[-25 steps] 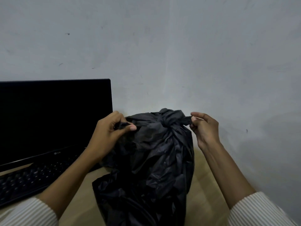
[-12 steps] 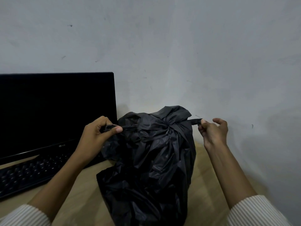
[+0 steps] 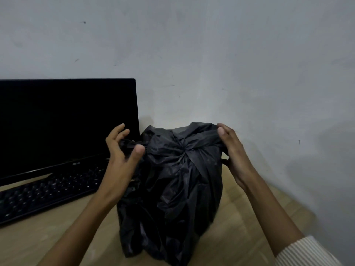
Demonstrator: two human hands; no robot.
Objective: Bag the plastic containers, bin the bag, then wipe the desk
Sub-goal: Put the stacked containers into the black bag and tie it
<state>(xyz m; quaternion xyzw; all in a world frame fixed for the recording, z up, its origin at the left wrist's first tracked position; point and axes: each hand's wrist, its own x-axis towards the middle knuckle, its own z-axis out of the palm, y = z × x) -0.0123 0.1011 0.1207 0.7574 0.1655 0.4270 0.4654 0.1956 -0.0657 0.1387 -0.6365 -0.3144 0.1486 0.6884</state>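
Note:
A full black plastic bag [image 3: 172,198] stands on the wooden desk [image 3: 240,237], its top knotted at the middle. My left hand [image 3: 120,160] is at the bag's upper left, its fingers spread, with a twisted strand of the bag between thumb and fingers. My right hand [image 3: 233,152] lies against the bag's upper right side, fingers over the plastic. The containers inside are hidden.
A dark LG monitor [image 3: 67,121] stands at the left against the grey wall [image 3: 211,54]. A black keyboard [image 3: 48,192] lies in front of it, close to my left forearm. The desk meets the wall just right of the bag.
Both hands have eased off the pulled-out bag ends. My left fingers have spread apart, and my right hand has moved from the taut strand onto the bag's side.

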